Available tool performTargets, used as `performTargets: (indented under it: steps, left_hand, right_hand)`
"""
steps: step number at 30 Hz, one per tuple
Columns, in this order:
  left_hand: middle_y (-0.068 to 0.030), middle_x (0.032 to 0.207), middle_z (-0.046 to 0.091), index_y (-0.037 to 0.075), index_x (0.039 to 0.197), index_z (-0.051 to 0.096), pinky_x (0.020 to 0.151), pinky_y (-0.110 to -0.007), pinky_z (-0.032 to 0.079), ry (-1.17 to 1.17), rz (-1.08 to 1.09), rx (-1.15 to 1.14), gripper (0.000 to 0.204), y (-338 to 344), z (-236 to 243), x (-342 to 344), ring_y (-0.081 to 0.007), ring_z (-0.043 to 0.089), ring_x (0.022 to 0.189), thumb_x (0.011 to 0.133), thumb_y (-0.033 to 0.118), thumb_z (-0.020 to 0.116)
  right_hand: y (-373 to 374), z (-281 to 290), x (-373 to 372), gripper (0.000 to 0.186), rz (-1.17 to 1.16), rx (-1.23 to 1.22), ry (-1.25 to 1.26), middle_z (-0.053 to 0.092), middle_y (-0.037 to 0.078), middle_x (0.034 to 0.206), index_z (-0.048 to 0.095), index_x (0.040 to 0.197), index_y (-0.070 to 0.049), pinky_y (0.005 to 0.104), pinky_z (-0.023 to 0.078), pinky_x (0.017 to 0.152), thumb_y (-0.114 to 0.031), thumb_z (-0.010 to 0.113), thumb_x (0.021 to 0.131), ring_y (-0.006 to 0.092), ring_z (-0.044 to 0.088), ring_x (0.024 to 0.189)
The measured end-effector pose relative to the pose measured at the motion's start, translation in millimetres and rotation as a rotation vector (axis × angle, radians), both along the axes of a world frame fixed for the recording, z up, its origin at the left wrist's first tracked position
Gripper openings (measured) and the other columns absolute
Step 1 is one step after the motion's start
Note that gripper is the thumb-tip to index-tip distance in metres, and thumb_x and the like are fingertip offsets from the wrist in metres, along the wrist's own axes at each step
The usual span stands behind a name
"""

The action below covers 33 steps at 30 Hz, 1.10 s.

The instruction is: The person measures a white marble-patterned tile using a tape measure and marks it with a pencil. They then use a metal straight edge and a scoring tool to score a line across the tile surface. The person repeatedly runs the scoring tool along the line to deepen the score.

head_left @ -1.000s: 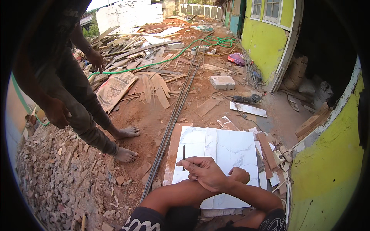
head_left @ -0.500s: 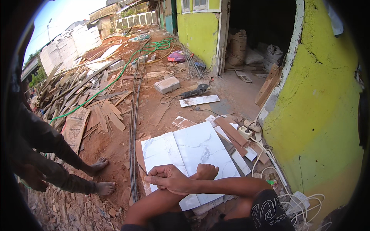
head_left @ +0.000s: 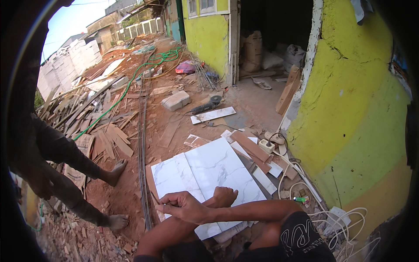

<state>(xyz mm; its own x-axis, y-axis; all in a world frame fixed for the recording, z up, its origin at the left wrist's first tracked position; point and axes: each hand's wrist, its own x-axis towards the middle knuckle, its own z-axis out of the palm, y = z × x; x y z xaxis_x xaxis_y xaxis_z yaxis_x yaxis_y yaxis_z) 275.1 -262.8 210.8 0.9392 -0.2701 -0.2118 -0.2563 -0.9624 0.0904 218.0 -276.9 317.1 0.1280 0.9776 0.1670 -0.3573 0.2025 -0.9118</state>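
My forearms cross above white marble-patterned tiles. My right hand, reaching over to the left side, pinches a thin dark pencil-like stick between thumb and fingers. Beyond the crossing, my left hand is closed in a fist over the tiles, and nothing shows in it. A narrower tile strip lies along the left part of the large tile. Brown board or tile edges show under the left side of this stack.
An angle grinder lies beyond the tiles, near a tile offcut and a concrete block. Steel bars run along the left. A person's bare foot is close by. Cables and a power strip lie by the yellow-green wall.
The view has turned slightly to the right, so the surroundings sit further left. The person's feet at the left have shifted apart. My crossed arms keep the same pose.
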Motion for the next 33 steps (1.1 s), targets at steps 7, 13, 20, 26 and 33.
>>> performTargets:
  steps: [7, 13, 20, 26, 33]
  left_hand:
    - [-0.0153, 0.09, 0.071, 0.006, 0.125, 0.059, 0.065, -0.051, 0.057, 0.176, 0.032, 0.024, 0.057, 16.3, 0.2, 4.4, -0.0364, 0.074, 0.085, 0.08, 0.028, 0.086]
    - [-0.0137, 0.09, 0.072, 0.006, 0.124, 0.06, 0.066, -0.049, 0.058, 0.142, 0.009, 0.042, 0.055, 5.5, -6.9, 5.7, -0.0349, 0.075, 0.085, 0.082, 0.03, 0.085]
    - [-0.0126, 0.088, 0.071, 0.006, 0.118, 0.061, 0.064, -0.049, 0.058, 0.143, 0.015, 0.037, 0.045, 6.8, -2.3, 6.4, -0.0338, 0.075, 0.081, 0.084, 0.028, 0.082]
    - [-0.0119, 0.092, 0.07, 0.009, 0.126, 0.062, 0.069, -0.048, 0.057, 0.18, 0.039, -0.043, 0.034, -8.1, -2.8, 13.3, -0.0337, 0.074, 0.084, 0.094, 0.02, 0.067]
    - [-0.0095, 0.094, 0.069, 0.009, 0.138, 0.059, 0.063, -0.042, 0.051, 0.13, 0.011, 0.107, 0.057, -1.8, 21.3, -7.6, -0.0273, 0.071, 0.081, 0.088, 0.029, 0.076]
  right_hand:
    - [2.4, 6.0, -2.6, 0.014, -0.047, -0.008, -0.045, 0.055, -0.011, 0.077, 0.07, 0.108, -0.001, 0.0185, 0.031, 0.058, -0.013, 0.066, 0.104, -0.0035, 0.041, 0.068]
    - [-0.2, 5.0, -1.1, 0.013, -0.034, -0.03, -0.029, 0.055, -0.011, 0.076, 0.07, 0.109, -0.001, 0.0189, 0.03, 0.055, -0.012, 0.065, 0.105, -0.0036, 0.04, 0.066]
    - [3.0, 1.8, -0.5, 0.015, -0.045, 0.012, -0.032, 0.053, -0.011, 0.072, 0.071, 0.11, -0.001, 0.0196, 0.029, 0.053, -0.013, 0.065, 0.105, -0.003, 0.038, 0.062]
    - [-2.5, 14.3, 37.9, 0.018, -0.229, -0.094, 0.072, 0.049, -0.008, 0.069, 0.068, 0.11, 0.003, 0.0214, 0.026, 0.048, -0.014, 0.063, 0.106, -0.0006, 0.034, 0.055]
    - [-113.8, 130.5, 119.9, 0.018, -1.457, 0.702, -0.219, 0.034, -0.007, 0.063, 0.06, 0.113, -0.001, 0.0236, 0.027, 0.051, -0.017, 0.053, 0.111, 0.0029, 0.028, 0.056]
